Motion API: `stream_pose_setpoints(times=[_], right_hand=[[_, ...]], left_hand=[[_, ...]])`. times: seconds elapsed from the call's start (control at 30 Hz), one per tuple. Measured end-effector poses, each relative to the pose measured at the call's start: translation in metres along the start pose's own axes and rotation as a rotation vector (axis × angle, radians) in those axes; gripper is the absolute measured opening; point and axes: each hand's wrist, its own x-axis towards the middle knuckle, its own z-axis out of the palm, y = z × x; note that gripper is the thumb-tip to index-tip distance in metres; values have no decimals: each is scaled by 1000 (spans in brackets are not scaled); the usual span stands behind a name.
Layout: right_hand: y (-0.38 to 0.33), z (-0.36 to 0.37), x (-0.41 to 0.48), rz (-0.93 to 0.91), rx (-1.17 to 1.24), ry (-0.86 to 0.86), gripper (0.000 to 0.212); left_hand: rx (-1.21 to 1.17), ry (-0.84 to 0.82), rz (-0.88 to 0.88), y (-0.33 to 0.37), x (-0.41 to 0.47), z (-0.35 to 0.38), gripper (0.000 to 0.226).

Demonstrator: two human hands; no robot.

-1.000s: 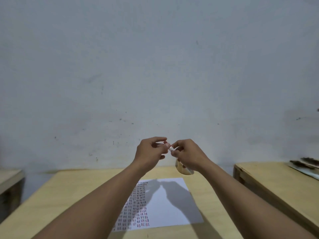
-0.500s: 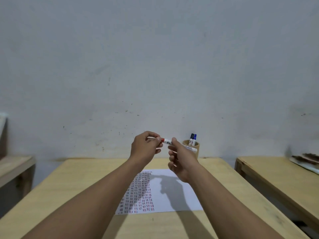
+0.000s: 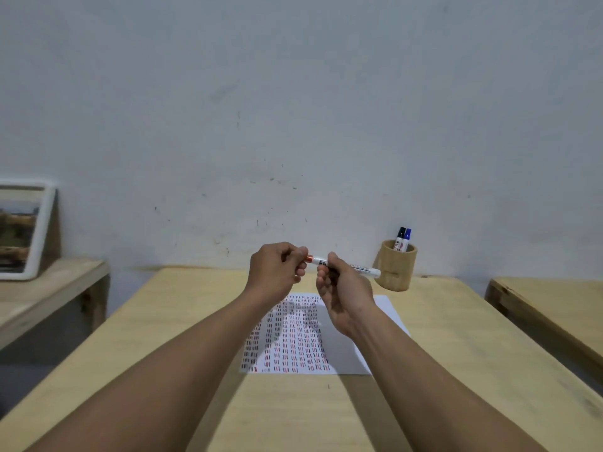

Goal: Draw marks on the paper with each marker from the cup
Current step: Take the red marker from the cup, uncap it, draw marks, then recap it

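A white marker (image 3: 362, 271) with a red cap end lies level in the air above the table. My right hand (image 3: 342, 288) holds its barrel between thumb and fingers. My left hand (image 3: 277, 267) pinches the red cap end (image 3: 309, 258). Below them a white paper (image 3: 346, 350) lies on the wooden table (image 3: 440, 370); rows of small red and dark marks cover its left half. A wooden cup (image 3: 394, 270) stands at the table's far right by the wall, with a black-capped marker (image 3: 400, 237) and a blue-capped marker (image 3: 406, 239) upright in it.
A grey wall runs behind the table. A lower wooden bench (image 3: 49, 288) at the left carries a white-framed picture (image 3: 23, 230) leaning on the wall. Another wooden table (image 3: 554, 308) stands at the right, separated by a narrow gap.
My view has tilted down and shifted, so the cup and both markers in it now show to the right. Both hands have stayed on the red-capped marker, whose barrel now shows fully.
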Motion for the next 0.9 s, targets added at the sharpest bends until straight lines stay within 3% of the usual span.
stream_pose_setpoints(times=[0.13, 0.37, 0.47, 0.67, 0.77, 0.9], right_hand=[[8, -1, 7, -16, -41, 34, 16], [18, -9, 24, 14, -189, 35, 10], [20, -10, 29, -2, -243, 31, 12], [20, -16, 40, -145, -419, 58, 15], [17, -23, 43, -266, -537, 52, 10], [13, -35, 52, -380, -816, 146, 15]], left_hand=[[48, 46, -74, -16, 5, -16, 22], [461, 90, -139, -60, 18, -60, 4], [581, 74, -191, -77, 18, -64, 25], [794, 11, -146, -95, 17, -60, 23], [895, 26, -94, -94, 9, -61, 40], [898, 39, -88, -94, -13, -67, 43]])
